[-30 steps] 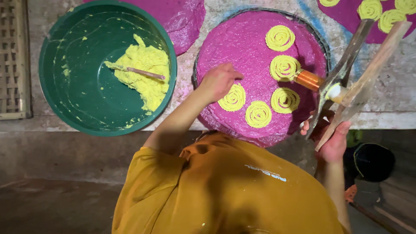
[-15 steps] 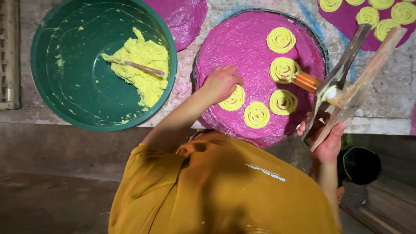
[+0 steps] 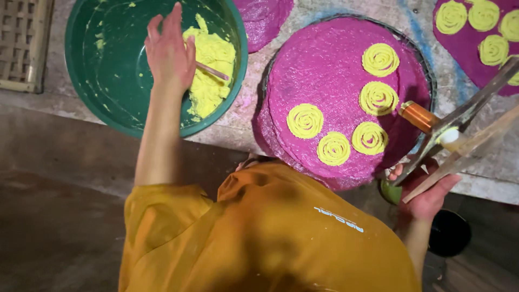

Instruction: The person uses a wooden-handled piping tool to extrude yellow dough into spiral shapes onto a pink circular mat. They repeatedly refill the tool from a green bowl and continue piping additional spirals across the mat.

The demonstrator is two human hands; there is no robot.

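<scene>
A person in an orange shirt (image 3: 270,232) is leaning over a stone ledge (image 3: 238,121), seen from overhead. Vs. half a sec. ago, the left hand (image 3: 170,46) is no longer resting on the pink mat (image 3: 335,81) beside the spirals; it is now reaching into the green basin (image 3: 108,81) at upper left. Its fingers are lying straight and close together, palm down, not gripping anything. The yellow dough (image 3: 211,70) is sitting in the right half of the basin, just to the right of those fingers, w/ a thin stick (image 3: 212,71) poking out of it next to the fingertips; whether the hand is touching the dough can't be told.

The right hand (image 3: 427,189) is keeping its place at lower right, fingers curled round the wooden handles of a press (image 3: 459,130), whose copper-coloured barrel (image 3: 419,116) is hanging over the mat's right edge. Five yellow spirals (image 3: 378,59) are lying on the round pink mat, same count as before, well apart from the left hand. More spirals (image 3: 478,21) are sitting on a second mat at upper right. A dark round pot (image 3: 451,232) is sitting below the right wrist, and a woven tray (image 3: 24,43) is showing at the left edge.
</scene>
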